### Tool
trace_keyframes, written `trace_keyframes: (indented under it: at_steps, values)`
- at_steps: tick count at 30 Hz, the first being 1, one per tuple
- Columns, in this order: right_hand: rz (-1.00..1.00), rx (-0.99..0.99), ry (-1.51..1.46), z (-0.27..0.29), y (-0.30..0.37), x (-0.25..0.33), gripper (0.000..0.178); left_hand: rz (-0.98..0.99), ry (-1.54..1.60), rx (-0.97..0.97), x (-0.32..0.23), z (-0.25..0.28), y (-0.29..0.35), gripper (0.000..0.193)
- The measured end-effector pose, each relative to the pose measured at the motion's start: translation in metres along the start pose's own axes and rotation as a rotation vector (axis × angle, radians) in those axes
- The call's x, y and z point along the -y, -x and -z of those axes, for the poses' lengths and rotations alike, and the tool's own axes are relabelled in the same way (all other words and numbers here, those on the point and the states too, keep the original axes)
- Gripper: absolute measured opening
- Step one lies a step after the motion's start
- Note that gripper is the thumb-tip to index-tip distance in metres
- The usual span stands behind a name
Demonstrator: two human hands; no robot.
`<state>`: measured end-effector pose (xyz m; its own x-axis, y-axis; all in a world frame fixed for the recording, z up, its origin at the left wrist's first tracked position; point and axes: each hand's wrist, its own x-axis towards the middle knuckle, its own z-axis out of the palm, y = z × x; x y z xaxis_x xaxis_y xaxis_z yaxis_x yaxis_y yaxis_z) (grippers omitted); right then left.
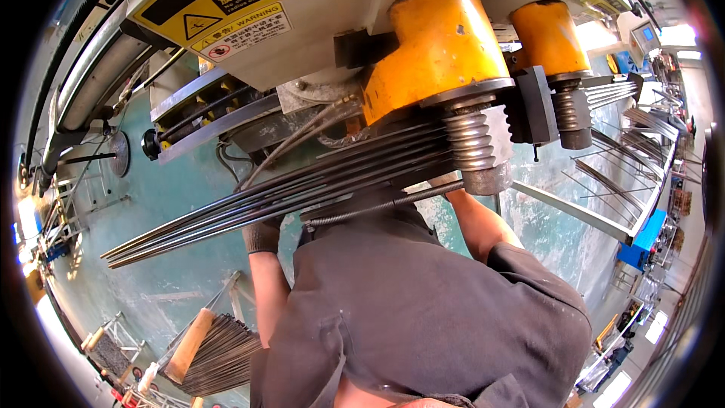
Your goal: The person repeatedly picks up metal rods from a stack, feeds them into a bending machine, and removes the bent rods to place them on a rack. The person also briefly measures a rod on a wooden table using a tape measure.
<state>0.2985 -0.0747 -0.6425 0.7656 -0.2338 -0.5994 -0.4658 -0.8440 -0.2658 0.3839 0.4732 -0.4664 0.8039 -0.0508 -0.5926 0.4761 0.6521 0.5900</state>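
A bundle of long thin dark metal rods (279,198) runs across in front of my body, from the far left into the bending machine. Just under the rods is my left hand (262,235), in a dark knit glove; the rods hide its fingers. My right hand (445,180) is near the rods' right end, mostly hidden behind them and a ridged steel shaft (474,140). That shaft hangs below an orange housing (442,49). A flexible coiled metal hose (351,216) lies close to my chest below the rods.
A second orange housing (550,38) with a dark clamp block (538,103) stands to the right. At lower left, a stack of thin rods (219,355) lies beside a wooden roller (190,346). More rods rest on a white rack (646,211) at the right, near a blue box (642,240).
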Motion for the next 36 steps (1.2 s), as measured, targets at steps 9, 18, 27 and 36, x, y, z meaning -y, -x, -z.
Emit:
trace_keyframes:
  at_steps: [9,18,27,36]
  values:
    - [-0.295,0.055,-0.362,0.028,0.129,0.070,0.046,0.121,-0.133,-0.314,-0.004,0.042,-0.024,0.036]
    - [-0.518,-0.059,-0.408,-0.058,0.248,0.018,0.048,0.418,-0.131,-0.108,0.065,0.083,0.008,0.016]
    - [-0.467,0.123,-0.272,-0.081,0.266,-0.007,0.053,0.258,-0.137,-0.057,0.037,0.094,0.026,0.015]
    - [-0.282,-0.162,-0.485,0.032,0.243,0.024,0.049,0.152,0.199,0.270,-0.013,0.068,0.027,0.035]
